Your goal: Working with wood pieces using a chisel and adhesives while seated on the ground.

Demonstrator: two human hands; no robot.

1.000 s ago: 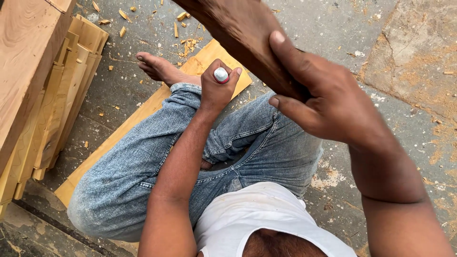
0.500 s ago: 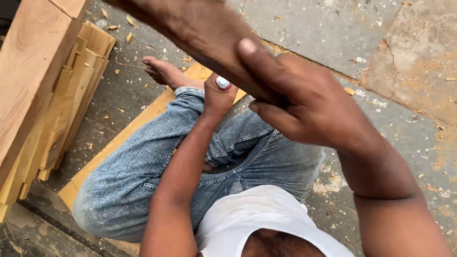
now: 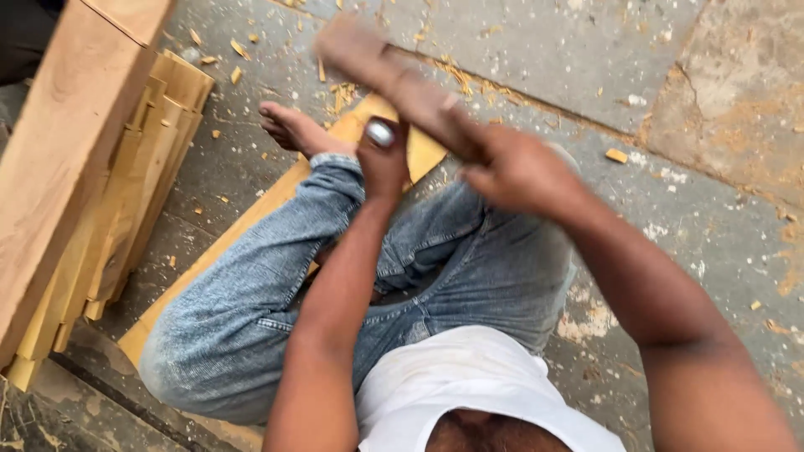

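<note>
My right hand point(image 3: 511, 172) grips a dark brown piece of wood point(image 3: 377, 67), blurred by motion, that slants up to the left over my lap. My left hand point(image 3: 383, 163) is closed around a small tool with a silver round end point(image 3: 379, 133), held just under the wood. I sit on the floor in blue jeans point(image 3: 276, 285) and a white shirt, with my bare foot point(image 3: 293, 130) resting beside a light wooden plank point(image 3: 251, 226) that lies under my leg.
A large wooden block point(image 3: 67, 142) and a stack of pale wooden pieces point(image 3: 134, 192) stand at the left. Wood chips point(image 3: 615, 156) are scattered over the grey stone floor point(image 3: 586, 50).
The dark wood and my right hand have swung down and left, away from the camera. My left hand stays near my knee with the tool.
</note>
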